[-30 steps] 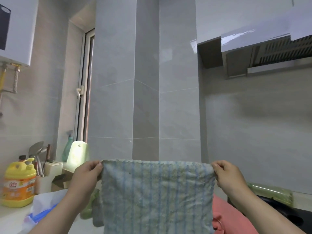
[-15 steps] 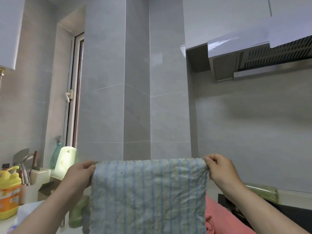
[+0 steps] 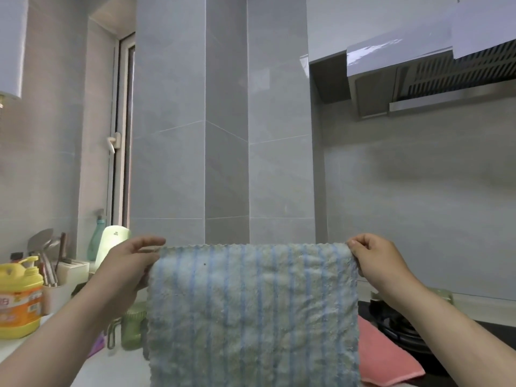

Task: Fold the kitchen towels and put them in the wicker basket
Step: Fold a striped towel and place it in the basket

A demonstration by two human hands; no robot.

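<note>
a blue-striped kitchen towel is held up in the lower centre of the frame, spread flat and hanging straight down, its top edge pulled level between the two hands. its upper left corner is pinched by the left hand, whose fingers are closed on the cloth. its upper right corner is pinched the same way by the right hand, thumb and fingers pressed together on the hem. the towel's lower edge is cut off by the bottom of the frame.

a pink towel is seen lying flat at the lower right, partly hidden behind the striped one, beside a dark stove. on the pale surface at the lower left, a yellow detergent bottle stands next to a holder of utensils, and a green glass is partly covered by the towel's left edge. a range hood is mounted at the upper right.
</note>
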